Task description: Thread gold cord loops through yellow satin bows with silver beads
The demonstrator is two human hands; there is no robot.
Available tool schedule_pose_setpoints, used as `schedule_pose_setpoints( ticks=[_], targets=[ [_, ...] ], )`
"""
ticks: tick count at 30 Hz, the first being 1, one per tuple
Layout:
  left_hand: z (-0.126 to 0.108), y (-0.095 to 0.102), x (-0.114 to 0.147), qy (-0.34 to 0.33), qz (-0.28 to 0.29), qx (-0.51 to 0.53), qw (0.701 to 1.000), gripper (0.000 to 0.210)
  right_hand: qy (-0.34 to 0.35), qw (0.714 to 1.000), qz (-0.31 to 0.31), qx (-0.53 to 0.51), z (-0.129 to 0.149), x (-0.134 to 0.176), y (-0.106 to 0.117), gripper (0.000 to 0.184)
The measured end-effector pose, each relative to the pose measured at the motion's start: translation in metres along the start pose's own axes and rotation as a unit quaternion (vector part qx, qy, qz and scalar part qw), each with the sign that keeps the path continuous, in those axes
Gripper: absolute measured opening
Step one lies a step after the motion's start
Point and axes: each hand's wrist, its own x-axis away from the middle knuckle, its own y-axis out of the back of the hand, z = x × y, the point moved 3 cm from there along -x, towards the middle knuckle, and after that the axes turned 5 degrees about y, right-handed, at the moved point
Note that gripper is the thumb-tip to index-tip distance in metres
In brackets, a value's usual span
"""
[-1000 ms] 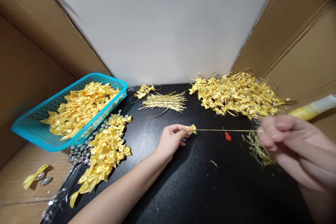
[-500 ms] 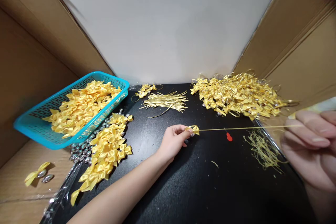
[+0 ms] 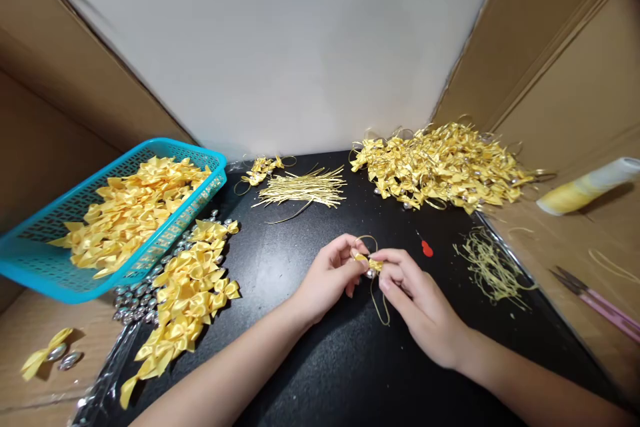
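The left hand [image 3: 327, 279] pinches a bow [image 3: 374, 265] by its left end, over the black bench [image 3: 300, 367] — thumb and fingers pressed together on it. The right hand [image 3: 425, 303] curls in at the bow's other end; what its fingertips pinch, if anything, I cannot tell. A silver bead [image 3: 370, 273] shows just below the bow, and a loop of cord [image 3: 387, 322] droops near the right thumb. Beyond the hands lies a bundle [image 3: 305, 188] of cords; to their right, a red tool [image 3: 427, 249] — near some clippings [image 3: 493, 270].
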Motion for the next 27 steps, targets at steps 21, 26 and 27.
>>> schedule_pose_setpoints(
  ticks=[21, 26, 27],
  targets=[
    [0.0004, 0.0026, 0.0054, -0.022, 0.006, -0.021, 1.000, 0.018, 0.046, 0.994, -0.053, 0.083, -0.0050, 0.0011, 0.0030, 0.016],
    [0.0030, 0.0031, 0.0052, -0.013, -0.010, -0.020, 1.000, 0.023, 0.050, 0.994, -0.053, 0.086, -0.0055, 0.0017, 0.0033, 0.017],
    [0.0024, 0.0031, 0.0051, -0.018, -0.016, -0.022, 0.999, 0.023, 0.050, 0.993, -0.054, 0.087, -0.0058, 0.0017, 0.0032, 0.018]
  ],
)
